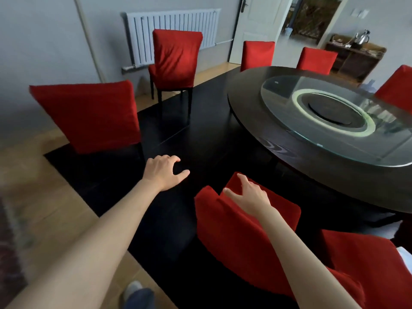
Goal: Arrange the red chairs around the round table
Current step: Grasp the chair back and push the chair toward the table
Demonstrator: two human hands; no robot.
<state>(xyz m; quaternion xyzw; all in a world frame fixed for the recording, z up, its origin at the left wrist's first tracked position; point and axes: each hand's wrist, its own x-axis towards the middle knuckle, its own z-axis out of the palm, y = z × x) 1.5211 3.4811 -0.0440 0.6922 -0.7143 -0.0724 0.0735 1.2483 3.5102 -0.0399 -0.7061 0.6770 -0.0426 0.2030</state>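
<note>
**Red chairs ringed loosely round the table, both hands out over the nearest one**

Red chairs everywhere I look from the head camera. Nearest chair (243,230) sits right below me, its back towards me, close to the rim of the round table (252,103) but not tucked in. My right hand (249,197) is on the top edge of that chair's back, fingers spread and only lightly bent, resting on the red cover where it bunches into a fold; I can't tell whether it is truly gripping. My left hand (163,172) floats above the black floor panel (178,230), fingers loosely curled, thumb out, holding nothing, well apart from any chair.

Second chair back (89,114) stands to the left, set back from the table. Third chair (176,59) stands alone by the white radiator (171,32), well away from the table, its dark legs showing. Two more chairs, one (257,55) and another (316,60), are pushed in at the far rim. One chair (399,90) shows at the right edge, and another (361,259) just beside the nearest one, lower right.

On the table lies a glass turntable (278,97). Beyond it, an open white door (256,25) and a low wooden shelf (354,59) with a kettle (362,37) on top.
</note>
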